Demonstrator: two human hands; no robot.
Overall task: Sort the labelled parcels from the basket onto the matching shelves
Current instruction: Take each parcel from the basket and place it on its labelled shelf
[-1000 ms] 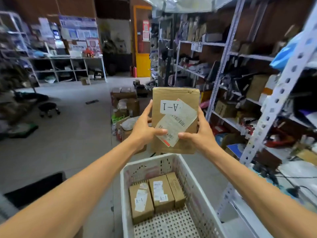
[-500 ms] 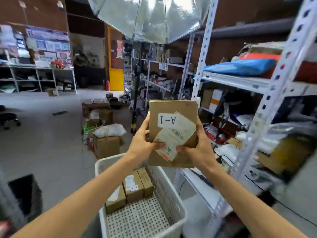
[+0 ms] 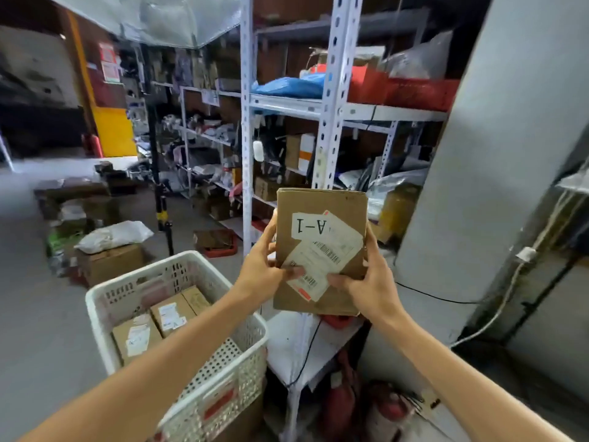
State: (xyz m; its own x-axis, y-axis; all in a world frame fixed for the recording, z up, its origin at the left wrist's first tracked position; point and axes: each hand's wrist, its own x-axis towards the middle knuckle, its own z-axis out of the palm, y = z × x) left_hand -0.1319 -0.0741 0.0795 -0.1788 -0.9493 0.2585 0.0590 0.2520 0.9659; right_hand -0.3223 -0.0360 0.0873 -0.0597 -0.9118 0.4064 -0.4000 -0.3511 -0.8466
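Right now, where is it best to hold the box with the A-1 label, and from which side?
Take the box by its two long side edges, one hand from each side, as the left hand and right hand do. It is flat and upright, label facing you, so thumbs in front and fingers behind should steady it.

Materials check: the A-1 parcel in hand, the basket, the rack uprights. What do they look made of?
The parcel: brown cardboard, matte, edges creased; paper labels stuck on it. The basket: likely moulded plastic, white, slight sheen, perforated walls. The rack upright: probably painted steel angle, white, with rows of punched holes.
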